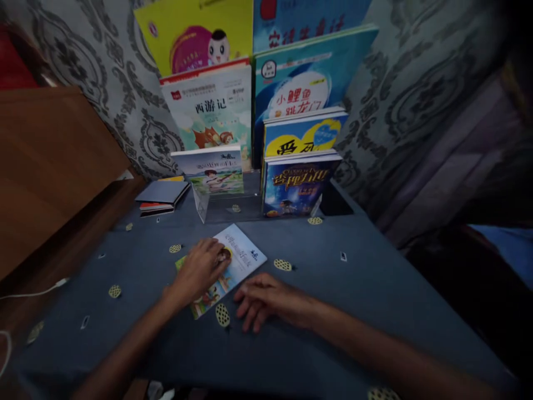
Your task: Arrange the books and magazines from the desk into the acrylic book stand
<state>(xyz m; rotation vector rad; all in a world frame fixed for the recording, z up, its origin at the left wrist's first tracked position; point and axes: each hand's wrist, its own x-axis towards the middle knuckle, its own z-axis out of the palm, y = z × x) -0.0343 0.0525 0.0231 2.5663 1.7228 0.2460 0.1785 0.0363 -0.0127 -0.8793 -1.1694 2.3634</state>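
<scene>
A thin picture book (pixel 239 250) with a pale blue cover lies flat and slanted on the dark blue tablecloth (pixel 308 294). My left hand (pixel 200 266) rests on top of its left side, fingers stretched over the cover and hiding part of the picture. Just off the book's lower right edge hovers or rests my right hand (pixel 266 300), its fingers loosely curved, apart, and empty. Behind the book, a clear stand (pixel 216 208) holds upright books in tiers, among them a pale landscape book (pixel 216 172) at front left and a dark blue book (pixel 297 186) at front right.
A small stack of books (pixel 162 194) lies at the table's back left. Taller books, a yellow-green one (pixel 237 22) and a teal one (pixel 316 72), stand behind. Left is a wooden cabinet (pixel 54 166) with a white cable (pixel 41 290); patterned wallpaper (pixel 425 83) is behind.
</scene>
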